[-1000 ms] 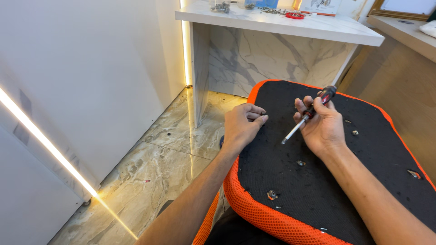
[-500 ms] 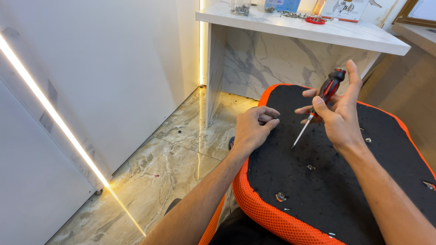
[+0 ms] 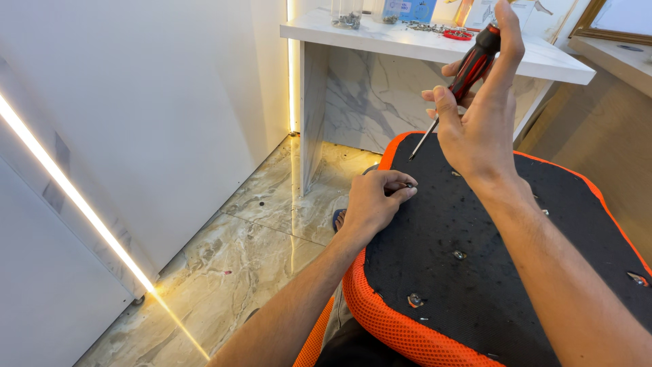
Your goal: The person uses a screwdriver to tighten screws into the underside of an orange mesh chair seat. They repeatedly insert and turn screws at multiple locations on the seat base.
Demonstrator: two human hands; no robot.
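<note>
My right hand (image 3: 479, 122) is raised above the black underside of an orange mesh chair seat (image 3: 387, 319), gripping a red and black screwdriver (image 3: 468, 71) with its tip pointing down left. My left hand (image 3: 373, 200) rests at the seat's left edge, fingertips pinching a small dark screw (image 3: 409, 185) against the black panel (image 3: 475, 224). Several metal fittings sit in the panel, one (image 3: 415, 300) near the front edge.
A white marble-patterned shelf (image 3: 543, 61) behind the seat carries jars and loose small hardware. A white wall with a lit strip (image 3: 75, 197) runs along the left. Marble floor tiles (image 3: 258, 231) lie below. A wooden cabinet (image 3: 611, 136) stands at right.
My right hand has lifted the screwdriver up and away from the seat panel. My left hand stays at the seat's edge, pinching the screw.
</note>
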